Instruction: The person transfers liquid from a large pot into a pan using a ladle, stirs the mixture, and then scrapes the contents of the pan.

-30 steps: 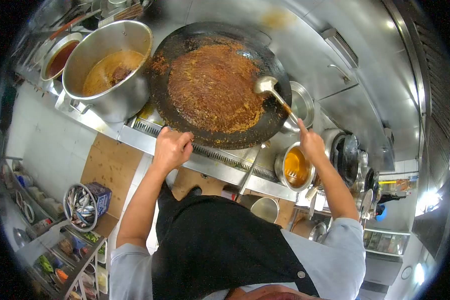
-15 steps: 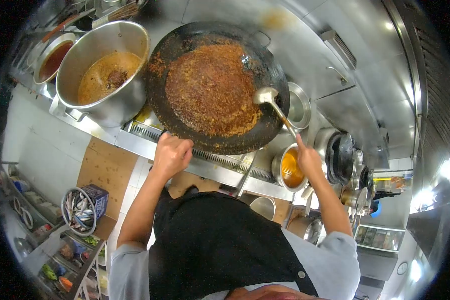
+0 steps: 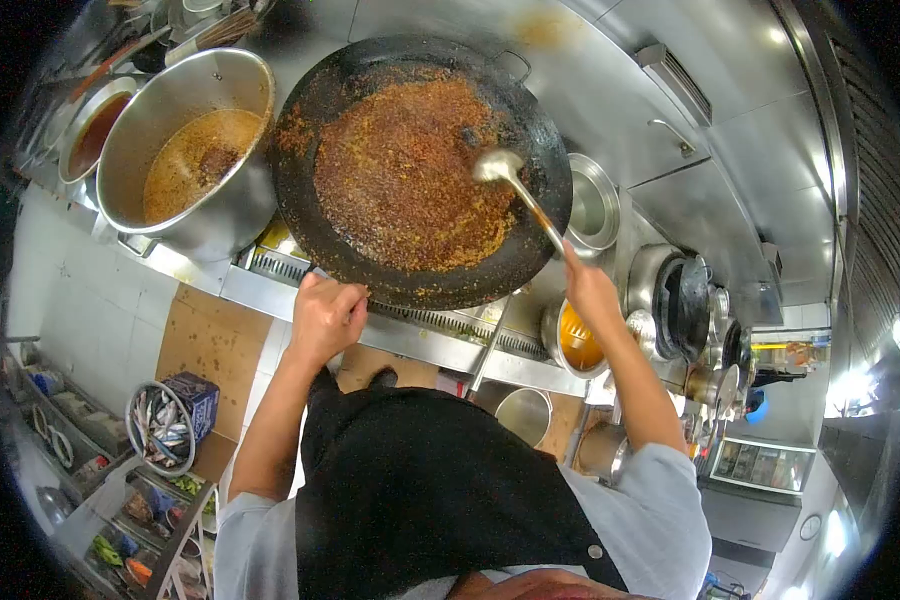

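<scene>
A large black wok (image 3: 315, 215) holds a wide mass of reddish-brown, oily, grainy food (image 3: 410, 180). My left hand (image 3: 328, 315) is closed at the wok's near left rim; the part inside its fingers is hidden. My right hand (image 3: 592, 295) grips the wooden end of a long metal ladle (image 3: 498, 166). The ladle's bowl rests at the right side of the food, over the wok's inner slope. Below my right forearm stands a metal pot with orange liquid (image 3: 580, 340).
Left of the wok is a tall steel pot (image 3: 245, 190) with brown liquid, beside a bowl of dark red sauce (image 3: 95, 135). A metal bowl (image 3: 592, 205) sits right of the wok. Several pans (image 3: 682, 310) are stacked further right. A round basin of fish (image 3: 160, 428) stands lower left.
The ladle and my right hand have moved left and a little up, carrying the bowl further over the food. My left hand stays at the wok's rim. The whole view has shifted slightly.
</scene>
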`<state>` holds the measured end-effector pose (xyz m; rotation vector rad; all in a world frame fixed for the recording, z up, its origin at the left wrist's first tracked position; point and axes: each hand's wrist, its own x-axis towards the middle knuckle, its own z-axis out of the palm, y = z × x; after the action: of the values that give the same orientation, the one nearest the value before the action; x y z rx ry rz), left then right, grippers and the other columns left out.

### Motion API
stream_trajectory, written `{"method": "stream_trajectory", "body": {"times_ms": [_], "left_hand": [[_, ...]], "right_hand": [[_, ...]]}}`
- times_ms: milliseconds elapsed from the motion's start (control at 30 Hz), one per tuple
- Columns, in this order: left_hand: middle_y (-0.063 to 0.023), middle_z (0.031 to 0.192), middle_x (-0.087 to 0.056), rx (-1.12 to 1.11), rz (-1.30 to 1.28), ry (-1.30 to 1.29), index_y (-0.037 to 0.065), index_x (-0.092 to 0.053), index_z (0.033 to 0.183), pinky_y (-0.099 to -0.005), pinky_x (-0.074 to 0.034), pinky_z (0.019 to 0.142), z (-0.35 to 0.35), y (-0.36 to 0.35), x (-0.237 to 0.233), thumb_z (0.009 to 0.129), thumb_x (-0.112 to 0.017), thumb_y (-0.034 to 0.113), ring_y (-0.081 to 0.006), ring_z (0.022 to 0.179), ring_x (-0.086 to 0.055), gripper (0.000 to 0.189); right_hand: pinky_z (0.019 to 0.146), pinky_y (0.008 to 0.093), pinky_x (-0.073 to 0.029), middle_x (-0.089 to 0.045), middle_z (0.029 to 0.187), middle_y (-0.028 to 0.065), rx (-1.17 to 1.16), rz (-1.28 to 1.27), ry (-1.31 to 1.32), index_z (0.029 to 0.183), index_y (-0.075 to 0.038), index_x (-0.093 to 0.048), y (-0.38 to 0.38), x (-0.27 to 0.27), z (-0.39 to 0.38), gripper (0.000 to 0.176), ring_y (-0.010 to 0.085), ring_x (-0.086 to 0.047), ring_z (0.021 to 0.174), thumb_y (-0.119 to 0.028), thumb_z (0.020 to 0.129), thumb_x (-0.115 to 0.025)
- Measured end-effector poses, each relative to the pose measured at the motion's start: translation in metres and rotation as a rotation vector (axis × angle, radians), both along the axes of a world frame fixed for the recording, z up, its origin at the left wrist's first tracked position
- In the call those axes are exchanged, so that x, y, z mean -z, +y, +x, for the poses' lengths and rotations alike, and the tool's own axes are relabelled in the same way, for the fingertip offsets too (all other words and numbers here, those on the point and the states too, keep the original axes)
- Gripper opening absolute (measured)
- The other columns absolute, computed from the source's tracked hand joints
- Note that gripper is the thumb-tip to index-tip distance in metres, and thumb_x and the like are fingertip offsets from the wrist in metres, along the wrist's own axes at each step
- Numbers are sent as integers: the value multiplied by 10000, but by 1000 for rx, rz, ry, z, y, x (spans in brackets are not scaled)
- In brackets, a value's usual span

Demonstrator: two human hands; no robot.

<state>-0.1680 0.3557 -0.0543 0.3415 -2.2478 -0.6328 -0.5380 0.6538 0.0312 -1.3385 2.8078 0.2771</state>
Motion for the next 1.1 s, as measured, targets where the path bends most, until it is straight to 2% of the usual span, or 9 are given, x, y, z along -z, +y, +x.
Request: {"method": "stream_trajectory", "body": {"times_ms": [133, 300, 400, 500, 533, 633, 767, 1000, 1100], "left_hand": [[-62, 689, -646, 43, 2, 0, 114, -667, 863, -442, -419, 680, 3, -11, -4, 774, -798, 35, -294, 641, -630, 178], [-66, 681, -643, 55, -26, -26, 113, -661, 865, -442, -435, 691, 3, -5, 2, 778, -815, 59, -297, 649, -642, 185], [-69, 688, -654, 25, -25, -66, 115, -666, 871, -445, -444, 694, 2, -1, 3, 784, -830, 76, -302, 653, -646, 189], [-75, 701, -669, 38, -24, -64, 115, -668, 875, -450, -452, 710, 3, -1, 4, 794, -835, 91, -313, 667, -652, 187], [-75, 693, -659, 24, -39, -59, 112, -671, 864, -445, -458, 713, 3, -2, 1, 784, -833, 92, -310, 670, -651, 182], [-78, 682, -644, -11, -65, -54, 104, -679, 845, -435, -473, 723, 2, 1, -6, 767, -831, 99, -303, 681, -653, 171], [-87, 704, -663, -32, -73, -84, 103, -688, 855, -434, -481, 751, 3, 0, 0, 771, -839, 121, -307, 706, -664, 174], [-94, 696, -660, -15, -66, -117, 103, -678, 896, -436, -482, 794, 7, 1, 0, 799, -836, 156, -321, 728, -670, 192], [-109, 809, -690, -28, -61, -152, 93, -694, 950, -451, -498, 851, 10, 3, 0, 796, -848, 153, -335, 829, -680, 225]], "right_hand": [[672, 599, -559, -720, 815, 261, -68, 45, 30, 1588, -233, -473, 5, -18, -9, 532, 466, -718, 748, -218, 1065, -572], [695, 621, -555, -723, 864, 282, -58, -178, -28, 1582, -197, -495, -111, 29, -34, 532, 490, -712, 776, -232, 1059, -582], [553, 556, -544, -712, 783, 225, -119, -366, -27, 1567, -190, -524, -121, 79, -46, 498, 400, -692, 611, -277, 1080, -580], [415, 432, -470, -637, 707, 99, 417, -489, -894, 1567, -209, -538, -92, 29, -17, 479, 237, -584, 468, -329, 1104, -562], [379, 328, -405, -544, 697, 11, 481, -559, -918, 1519, -195, -580, -81, 20, -12, 442, 124, -484, 453, -356, 1108, -569], [389, 345, -427, -563, 705, 31, 604, -696, -1068, 1447, -162, -606, -85, 9, -39, 380, 145, -507, 459, -314, 1100, -576], [435, 360, -476, -618, 727, 61, 316, -666, -828, 1420, -77, -575, -160, 32, -58, 409, 154, -568, 498, -266, 1059, -619], [473, 410, -499, -647, 708, 106, 123, -523, -918, 1558, -43, -484, -213, 58, 65, 580, 221, -598, 488, -199, 1020, -638], [811, 438, -575, -732, 1046, 198, -51, -391, -747, 1561, -60, -484, -162, 59, 90, 595, 296, -722, 896, -198, 1009, -654]]}}
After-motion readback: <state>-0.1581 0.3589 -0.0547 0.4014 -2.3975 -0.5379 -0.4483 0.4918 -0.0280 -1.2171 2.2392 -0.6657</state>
